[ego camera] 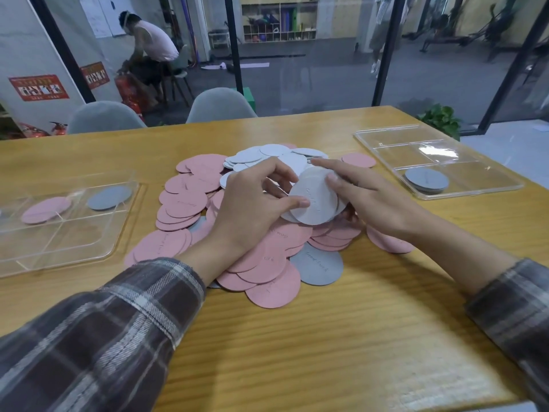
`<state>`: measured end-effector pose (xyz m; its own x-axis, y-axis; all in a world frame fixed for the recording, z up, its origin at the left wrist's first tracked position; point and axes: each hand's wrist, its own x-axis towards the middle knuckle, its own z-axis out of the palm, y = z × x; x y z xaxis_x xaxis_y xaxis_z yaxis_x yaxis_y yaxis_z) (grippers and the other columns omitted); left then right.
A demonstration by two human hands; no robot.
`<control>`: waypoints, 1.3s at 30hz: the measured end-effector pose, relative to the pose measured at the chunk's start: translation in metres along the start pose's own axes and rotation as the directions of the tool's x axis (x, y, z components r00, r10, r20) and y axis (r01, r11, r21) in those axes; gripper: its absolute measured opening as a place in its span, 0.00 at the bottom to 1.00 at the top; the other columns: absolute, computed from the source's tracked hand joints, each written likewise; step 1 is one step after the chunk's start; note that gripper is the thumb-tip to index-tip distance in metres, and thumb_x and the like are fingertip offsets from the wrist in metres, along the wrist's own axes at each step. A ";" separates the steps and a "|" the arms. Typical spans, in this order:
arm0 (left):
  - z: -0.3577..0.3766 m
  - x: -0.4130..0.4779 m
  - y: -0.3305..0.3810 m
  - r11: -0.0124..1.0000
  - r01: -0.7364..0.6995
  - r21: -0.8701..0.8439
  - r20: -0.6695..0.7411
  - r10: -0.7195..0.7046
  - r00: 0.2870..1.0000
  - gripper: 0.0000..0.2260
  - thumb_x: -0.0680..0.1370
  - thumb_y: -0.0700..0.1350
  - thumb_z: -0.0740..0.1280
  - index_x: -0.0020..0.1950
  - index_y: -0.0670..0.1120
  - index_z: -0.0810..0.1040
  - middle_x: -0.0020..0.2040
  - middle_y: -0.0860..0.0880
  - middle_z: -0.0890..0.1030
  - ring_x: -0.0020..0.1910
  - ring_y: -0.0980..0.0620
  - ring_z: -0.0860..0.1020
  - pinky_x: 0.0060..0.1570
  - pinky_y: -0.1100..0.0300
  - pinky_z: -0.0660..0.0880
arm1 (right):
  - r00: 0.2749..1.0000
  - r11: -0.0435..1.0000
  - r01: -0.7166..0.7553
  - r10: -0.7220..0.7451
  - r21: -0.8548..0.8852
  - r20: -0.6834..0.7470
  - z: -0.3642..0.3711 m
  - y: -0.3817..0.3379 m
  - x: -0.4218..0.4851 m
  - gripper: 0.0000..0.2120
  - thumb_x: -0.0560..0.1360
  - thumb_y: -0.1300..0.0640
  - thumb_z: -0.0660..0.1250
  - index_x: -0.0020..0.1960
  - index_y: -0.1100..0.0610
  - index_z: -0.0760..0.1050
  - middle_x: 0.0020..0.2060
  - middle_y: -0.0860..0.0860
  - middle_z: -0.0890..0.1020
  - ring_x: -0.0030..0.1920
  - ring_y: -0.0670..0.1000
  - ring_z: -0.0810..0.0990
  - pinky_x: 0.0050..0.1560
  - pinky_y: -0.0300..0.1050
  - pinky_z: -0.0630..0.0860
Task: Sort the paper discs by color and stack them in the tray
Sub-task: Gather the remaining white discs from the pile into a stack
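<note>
Head view: a pile of paper discs (184, 203) lies at mid-tabletop (371, 337). It is mostly pink, with white ones toward the far edge and 1 grey disc (318, 267) showing at the near side. Both hands are over the pile's centre, together holding a small stack of white discs (315, 200) tilted toward the camera. The left hand (252, 206) pinches it, thumb pressed on the front face and fingers curled round the far rim. The right hand (368, 197) grips it from the right, thumb on the upper rim, lower fingers beneath, index finger stretched out straight. The left tray (74, 242), clear, sits by the left edge and holds pink discs (46, 209) and a grey one (110, 197) in 2 adjoining compartments. The right tray (481, 176), clear, sits at the far right corner, with a grey stack (427, 180) in its near-left compartment.
</note>
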<state>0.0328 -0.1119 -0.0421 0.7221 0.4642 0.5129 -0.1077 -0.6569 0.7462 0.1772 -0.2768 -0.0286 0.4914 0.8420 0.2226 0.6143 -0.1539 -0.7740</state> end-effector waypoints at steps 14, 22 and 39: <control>0.006 0.002 -0.006 0.981 -0.138 0.136 -0.058 0.147 0.987 0.07 0.76 0.44 0.78 0.53 0.47 0.87 0.48 0.50 0.83 0.45 0.55 0.81 0.45 0.69 0.77 | 0.996 0.999 -0.034 0.032 0.019 0.084 -0.003 0.000 -0.001 0.26 0.82 0.56 0.65 0.77 0.43 0.63 0.61 0.36 0.75 0.50 0.31 0.74 0.51 0.30 0.69; 0.000 0.001 -0.024 0.900 -0.111 0.420 0.183 0.036 0.982 0.19 0.77 0.59 0.73 0.65 0.52 0.84 0.59 0.52 0.79 0.62 0.49 0.74 0.65 0.49 0.72 | 0.998 0.912 -0.004 -0.026 -0.411 -0.066 -0.014 0.013 0.001 0.29 0.81 0.59 0.58 0.81 0.52 0.55 0.75 0.51 0.67 0.72 0.50 0.65 0.61 0.37 0.58; -0.003 0.001 -0.025 0.951 -0.153 0.268 0.210 0.097 0.973 0.07 0.76 0.54 0.77 0.46 0.51 0.86 0.50 0.53 0.83 0.53 0.54 0.80 0.58 0.51 0.76 | 0.989 0.935 -0.040 -0.013 -0.352 -0.146 -0.014 0.018 0.003 0.24 0.83 0.54 0.58 0.78 0.50 0.60 0.60 0.50 0.77 0.55 0.47 0.70 0.51 0.44 0.64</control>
<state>0.0346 -0.0935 -0.0586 0.8358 0.2631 0.4820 -0.0293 -0.8551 0.5176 0.1984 -0.2844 -0.0341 0.5683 0.7592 0.3172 0.7722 -0.3590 -0.5242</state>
